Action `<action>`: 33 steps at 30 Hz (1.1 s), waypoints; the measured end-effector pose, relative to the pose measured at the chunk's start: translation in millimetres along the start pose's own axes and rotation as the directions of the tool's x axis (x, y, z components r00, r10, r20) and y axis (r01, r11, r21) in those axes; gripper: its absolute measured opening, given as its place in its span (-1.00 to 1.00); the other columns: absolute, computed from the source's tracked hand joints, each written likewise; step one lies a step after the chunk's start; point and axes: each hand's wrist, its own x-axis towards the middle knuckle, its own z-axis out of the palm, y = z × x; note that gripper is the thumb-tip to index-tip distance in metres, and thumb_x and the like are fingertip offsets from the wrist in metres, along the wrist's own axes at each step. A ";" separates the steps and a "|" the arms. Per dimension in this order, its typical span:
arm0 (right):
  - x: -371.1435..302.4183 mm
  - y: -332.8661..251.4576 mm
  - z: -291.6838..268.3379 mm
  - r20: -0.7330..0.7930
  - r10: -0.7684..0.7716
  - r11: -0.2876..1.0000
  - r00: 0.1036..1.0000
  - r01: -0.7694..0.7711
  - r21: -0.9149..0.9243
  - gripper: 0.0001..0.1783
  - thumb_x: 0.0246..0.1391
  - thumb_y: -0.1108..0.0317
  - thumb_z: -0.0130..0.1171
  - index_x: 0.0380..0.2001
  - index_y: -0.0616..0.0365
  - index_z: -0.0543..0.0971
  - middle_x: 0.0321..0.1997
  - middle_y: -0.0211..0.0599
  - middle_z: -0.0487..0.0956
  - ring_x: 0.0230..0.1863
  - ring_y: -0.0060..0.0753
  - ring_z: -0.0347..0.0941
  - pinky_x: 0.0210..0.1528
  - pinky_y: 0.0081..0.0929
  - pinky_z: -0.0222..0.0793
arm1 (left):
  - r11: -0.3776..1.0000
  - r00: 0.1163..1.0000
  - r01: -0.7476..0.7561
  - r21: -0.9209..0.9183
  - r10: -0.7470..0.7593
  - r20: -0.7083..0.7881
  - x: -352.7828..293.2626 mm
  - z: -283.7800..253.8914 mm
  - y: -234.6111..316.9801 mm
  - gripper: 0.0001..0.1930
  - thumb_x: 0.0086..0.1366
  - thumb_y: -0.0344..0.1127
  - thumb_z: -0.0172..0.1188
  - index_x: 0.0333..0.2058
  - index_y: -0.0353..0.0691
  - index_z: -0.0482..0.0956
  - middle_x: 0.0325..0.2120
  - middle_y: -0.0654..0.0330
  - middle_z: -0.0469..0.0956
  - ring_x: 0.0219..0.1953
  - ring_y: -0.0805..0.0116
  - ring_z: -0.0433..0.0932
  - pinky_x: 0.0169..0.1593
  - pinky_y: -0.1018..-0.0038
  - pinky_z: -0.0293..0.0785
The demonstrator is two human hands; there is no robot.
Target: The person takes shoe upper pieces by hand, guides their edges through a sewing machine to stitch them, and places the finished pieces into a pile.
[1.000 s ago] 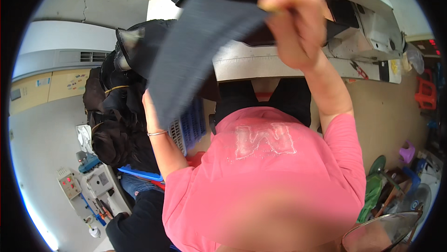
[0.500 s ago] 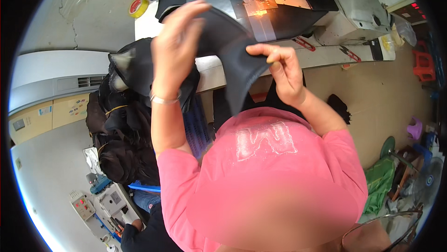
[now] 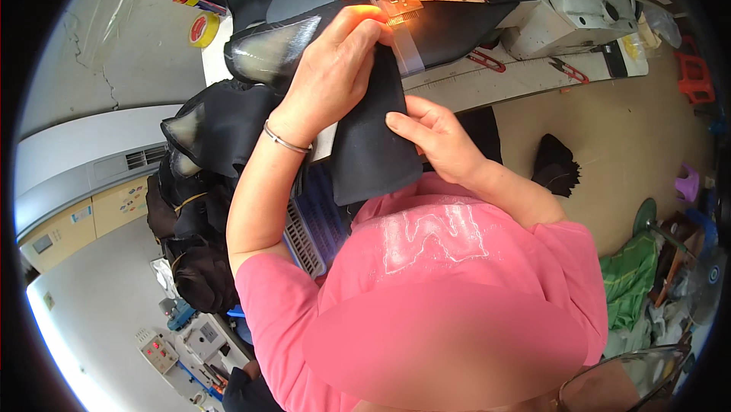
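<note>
Black fabric piece (image 3: 369, 142) is up by the counter (image 3: 525, 82), left hand (image 3: 327, 69) pinching its top, right hand (image 3: 438, 139) clamped on its side, sewing machine (image 3: 571, 8) just beyond. Looks like lining-up, tbh; next move probably needs edges kept straight.

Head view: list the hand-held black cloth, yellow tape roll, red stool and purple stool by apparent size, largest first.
1. Black cloth
2. Red stool
3. Yellow tape roll and purple stool: they look too alike to rank.
</note>
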 end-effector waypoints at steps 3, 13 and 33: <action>7.7 9.5 6.5 0.017 -0.116 0.993 0.993 0.115 0.035 -0.70 0.46 0.33 0.03 0.13 0.23 0.52 -0.07 -0.63 0.55 -0.11 -0.80 0.42 0.01 -0.66 0.41 | 0.975 0.986 0.035 0.222 0.002 -0.164 -4.3 6.9 6.5 -0.82 0.27 -0.55 0.20 -0.15 -0.22 0.56 -0.05 0.07 0.57 -0.04 0.02 0.59 0.00 0.25 0.54; -2.4 11.6 6.3 -0.074 -0.185 0.977 0.980 0.192 0.096 -0.73 0.49 0.33 -0.04 0.10 0.20 0.51 -0.11 -0.65 0.50 -0.10 -0.85 0.31 0.04 -0.75 0.28 | 0.933 0.993 0.084 0.350 -0.107 0.049 3.6 -9.1 18.5 -0.74 0.30 -0.34 0.25 -0.03 -0.04 0.63 0.00 0.29 0.62 0.16 0.27 0.55 0.30 -0.02 0.25; 1.2 23.0 -23.7 -0.102 -0.209 0.975 0.972 0.216 0.054 -0.79 0.47 0.31 0.01 0.01 0.19 0.50 -0.10 -0.55 0.52 -0.10 -0.78 0.40 0.01 -0.70 0.35 | 0.966 0.995 0.090 0.244 -0.097 0.019 17.7 1.0 13.6 -0.74 0.34 -0.40 0.18 -0.01 -0.16 0.64 0.00 0.11 0.64 0.10 0.06 0.57 0.23 0.24 0.43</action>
